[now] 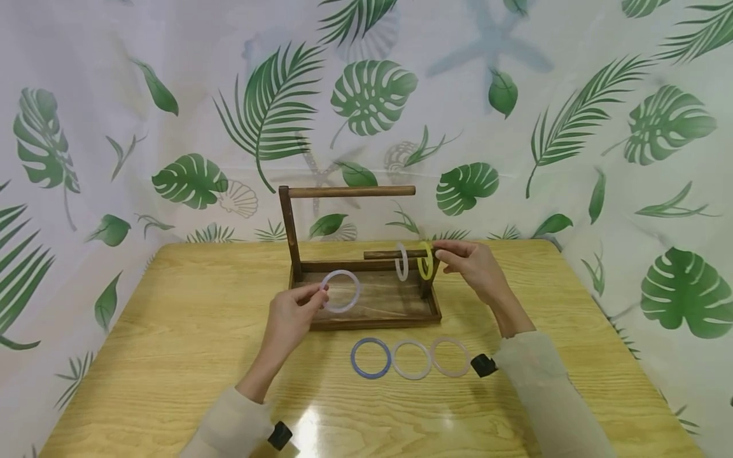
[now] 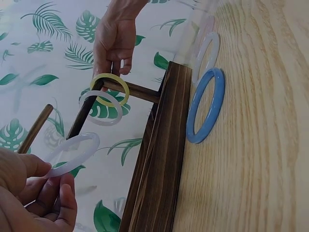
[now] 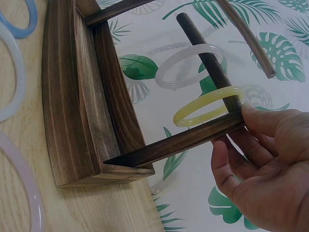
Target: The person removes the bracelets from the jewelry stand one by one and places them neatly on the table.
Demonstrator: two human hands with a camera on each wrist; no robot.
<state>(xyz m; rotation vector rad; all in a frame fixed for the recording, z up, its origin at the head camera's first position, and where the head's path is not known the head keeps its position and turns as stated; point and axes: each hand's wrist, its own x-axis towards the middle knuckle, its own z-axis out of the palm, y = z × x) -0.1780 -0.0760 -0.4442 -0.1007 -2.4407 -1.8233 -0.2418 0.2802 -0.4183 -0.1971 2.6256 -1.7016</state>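
My left hand (image 1: 291, 319) pinches a pale lavender bangle (image 1: 340, 310) between thumb and fingers, holding it up in front of a dark wooden bangle rack (image 1: 372, 324). The bangle is left of the free end of the rack's lower bar (image 1: 378, 255). On that bar hang a whitish translucent bangle (image 1: 405, 262) and, closer to the post, a yellow bangle (image 3: 203, 120). My right hand (image 1: 478, 270) grips the top of the short post at the bar's fixed end, with the thumb (image 3: 263, 118) at its corner.
In front of the rack, a blue bangle (image 2: 219, 92), a clear whitish bangle (image 1: 411, 378) and a pale pink bangle (image 1: 450, 375) lie in a row on the wooden table (image 1: 189, 331). The rack's upper bar (image 1: 352, 191) juts rightward from a tall left post. A leaf-patterned curtain (image 1: 195, 51) stands behind.
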